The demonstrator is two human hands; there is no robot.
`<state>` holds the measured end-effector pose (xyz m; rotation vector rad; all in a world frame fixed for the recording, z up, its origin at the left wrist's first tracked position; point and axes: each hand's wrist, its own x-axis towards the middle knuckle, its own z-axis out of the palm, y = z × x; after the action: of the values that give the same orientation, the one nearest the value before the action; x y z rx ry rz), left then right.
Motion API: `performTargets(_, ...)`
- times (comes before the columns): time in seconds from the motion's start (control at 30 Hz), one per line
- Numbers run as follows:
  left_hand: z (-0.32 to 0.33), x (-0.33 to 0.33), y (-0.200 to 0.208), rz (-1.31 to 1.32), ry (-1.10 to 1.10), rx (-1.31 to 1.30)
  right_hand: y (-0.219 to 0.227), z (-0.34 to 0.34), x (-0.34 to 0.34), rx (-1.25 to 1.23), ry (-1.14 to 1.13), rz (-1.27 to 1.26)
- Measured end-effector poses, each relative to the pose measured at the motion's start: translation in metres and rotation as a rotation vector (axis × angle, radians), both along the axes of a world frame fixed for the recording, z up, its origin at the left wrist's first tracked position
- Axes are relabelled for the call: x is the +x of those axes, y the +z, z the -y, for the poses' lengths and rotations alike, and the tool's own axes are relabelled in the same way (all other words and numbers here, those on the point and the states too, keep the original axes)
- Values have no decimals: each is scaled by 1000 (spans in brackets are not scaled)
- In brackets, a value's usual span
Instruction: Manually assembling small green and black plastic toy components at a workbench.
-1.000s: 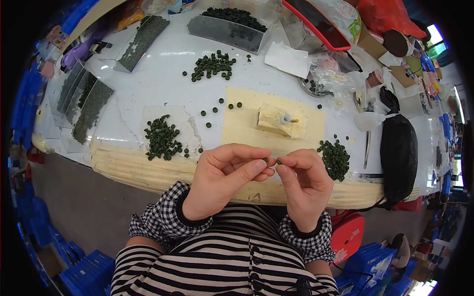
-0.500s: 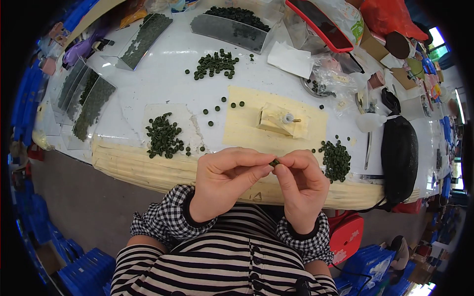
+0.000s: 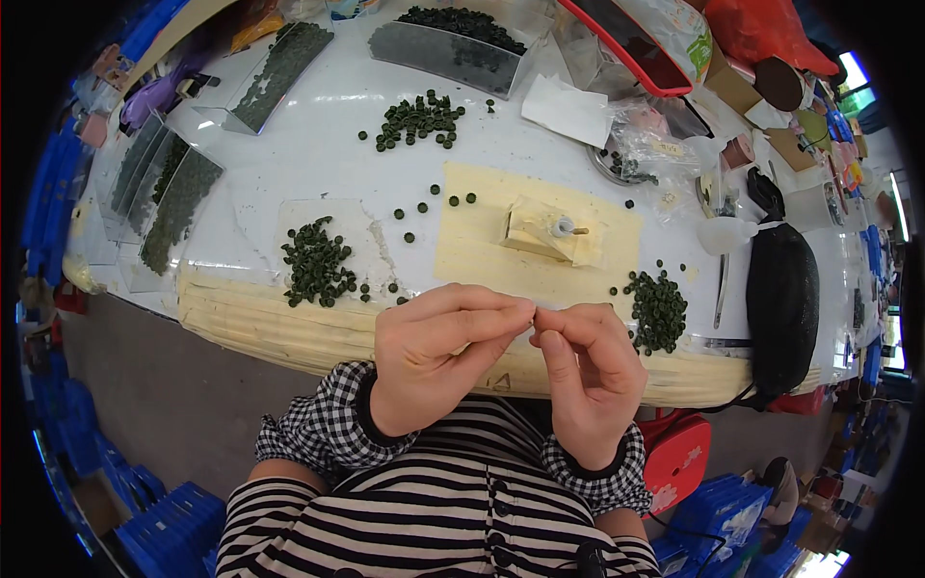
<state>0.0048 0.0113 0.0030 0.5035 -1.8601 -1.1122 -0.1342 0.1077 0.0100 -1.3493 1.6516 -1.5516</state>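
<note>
My left hand point(image 3: 438, 352) and my right hand point(image 3: 593, 371) meet fingertip to fingertip over the table's front edge, both pinched closed. The small dark green piece between them is now almost wholly hidden by the fingers. Just beyond, a small block wrapped in yellowish tape point(image 3: 540, 237), with a short peg on its side, stands on a pale yellow sheet point(image 3: 467, 260). To its right lies a pile of small round dark green pieces point(image 3: 659, 310). Left of my hands is a pile of folded-looking dark green pieces point(image 3: 316, 265).
Another pile of green pieces point(image 3: 419, 120) lies farther back, with several loose ones nearby. Clear angled trays of pieces point(image 3: 443, 53) stand at the back and left. A red-cased phone point(image 3: 631, 43), white paper point(image 3: 567, 111) and a black pouch point(image 3: 782, 308) are to the right.
My fingertips have drawn closer together, and the green piece that showed between them is now covered. My left fingers are straighter. The piles look unchanged.
</note>
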Motion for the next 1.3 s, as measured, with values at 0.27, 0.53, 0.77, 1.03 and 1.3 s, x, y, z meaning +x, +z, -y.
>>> performTargets(0.27, 2, 2, 4, -56, -115, 312, 5, 2, -5, -84, 5, -49)
performTargets(0.53, 1, 4, -3, -182, -173, 622, 5, 2, -5, -90, 48, -64)
performTargets(0.77, 3, 4, -1, -209, -231, 753, 1, 5, -4, -154, 3, -244)
performTargets(1.03, 3, 4, -2, -215, -245, 681, -5, 5, -6, -182, 30, -152)
performTargets(1.3, 9, 4, 2, -44, -98, 180, -11, 7, -10, -225, 59, -283)
